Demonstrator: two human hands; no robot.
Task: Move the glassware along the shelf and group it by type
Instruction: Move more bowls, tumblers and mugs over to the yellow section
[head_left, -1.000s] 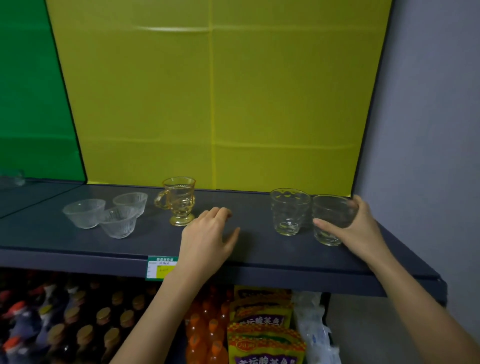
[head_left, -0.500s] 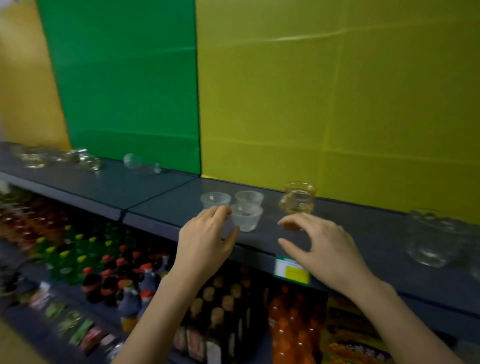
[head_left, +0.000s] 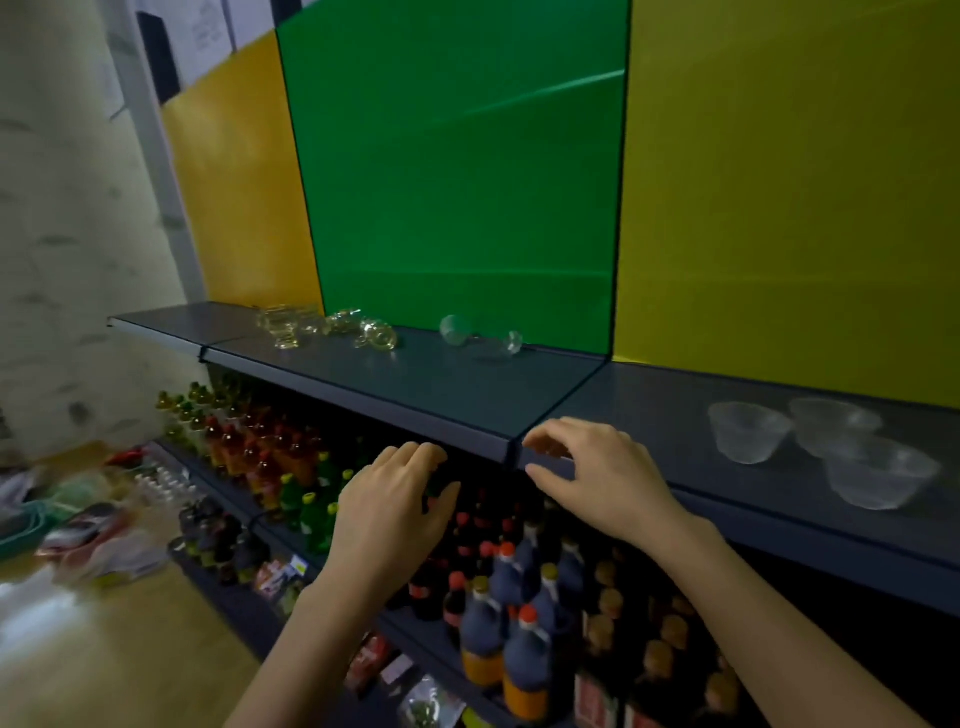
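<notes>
Three clear glass bowls (head_left: 750, 432) stand together on the dark shelf (head_left: 467, 384) at the right, in front of the yellow panel. Far down the shelf to the left sit several yellowish glass cups (head_left: 291, 325), and a clear stemmed glass (head_left: 480, 335) lies on its side before the green panel. My left hand (head_left: 389, 512) hovers below the shelf's front edge, fingers apart and holding nothing. My right hand (head_left: 592, 475) hangs at the shelf edge, fingers spread and curled, also holding nothing. Neither hand touches any glassware.
Below the shelf run lower shelves packed with bottled drinks (head_left: 498, 623) and packets. Bags and packages (head_left: 88, 535) lie on the wooden floor at the left. Green, yellow and orange panels back the shelf.
The view has swung left along the shelf. The amber mug and the two tumblers have gone out of view. My right hand let go of the tumbler; both hands now hover by the shelf edge.
</notes>
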